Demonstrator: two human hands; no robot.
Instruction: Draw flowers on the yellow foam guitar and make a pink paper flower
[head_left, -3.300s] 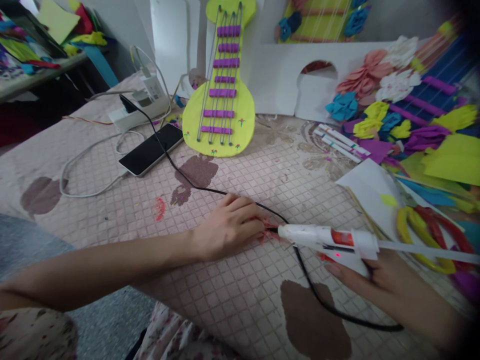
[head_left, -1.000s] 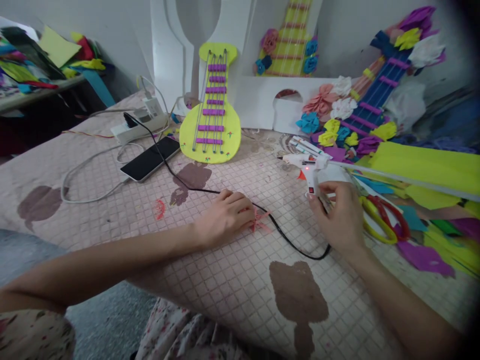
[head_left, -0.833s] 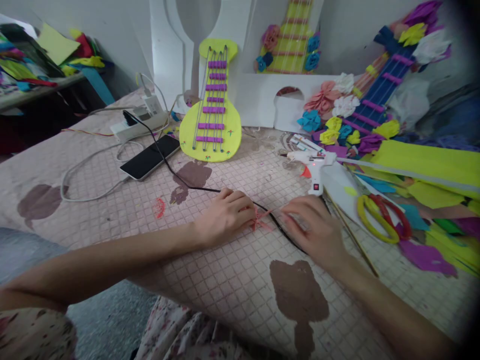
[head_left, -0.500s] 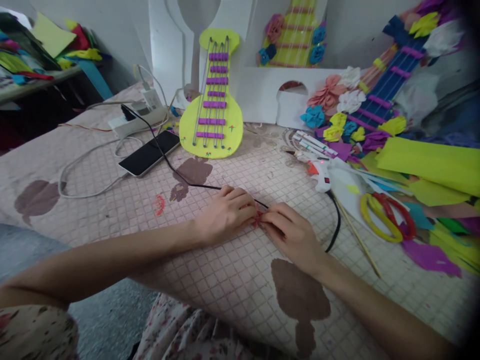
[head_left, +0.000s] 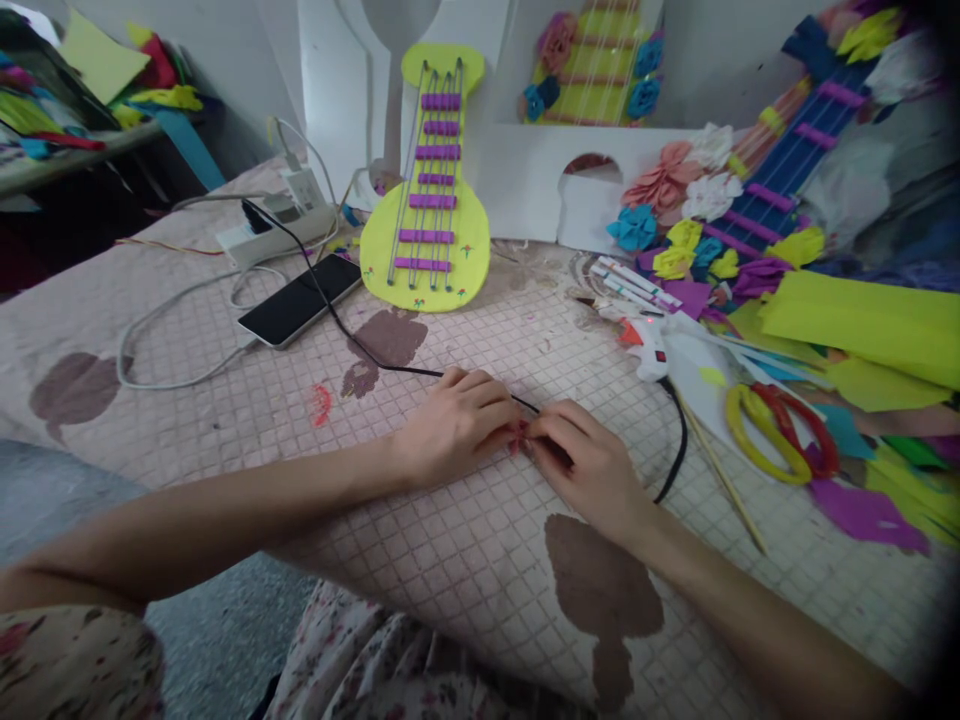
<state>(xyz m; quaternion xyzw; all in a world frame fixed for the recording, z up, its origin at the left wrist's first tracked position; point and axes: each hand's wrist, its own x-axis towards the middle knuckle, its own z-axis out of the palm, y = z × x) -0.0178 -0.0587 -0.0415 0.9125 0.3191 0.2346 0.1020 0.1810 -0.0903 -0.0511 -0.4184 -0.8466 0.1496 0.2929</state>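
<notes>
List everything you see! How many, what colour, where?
red piece: 1, red, centre
guitar shapes: 3, two yellow, one blue, back
phone: 1, black, left
power strip: 1, white, back left
glue gun: 1, white, right
scissor handles: 2, yellow, red, right
stick: 1, tan, right
paper sheets: several, mixed, right
flowers: many, mixed, back right
boards: several, white, back
cords: several, black, white, left, centre
tablecloth: 1, pale, underneath
hands: 2, bare, centre

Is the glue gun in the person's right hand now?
No, the glue gun lies beyond the right hand, apart from it, and that hand's fingers are at the red piece.
</notes>
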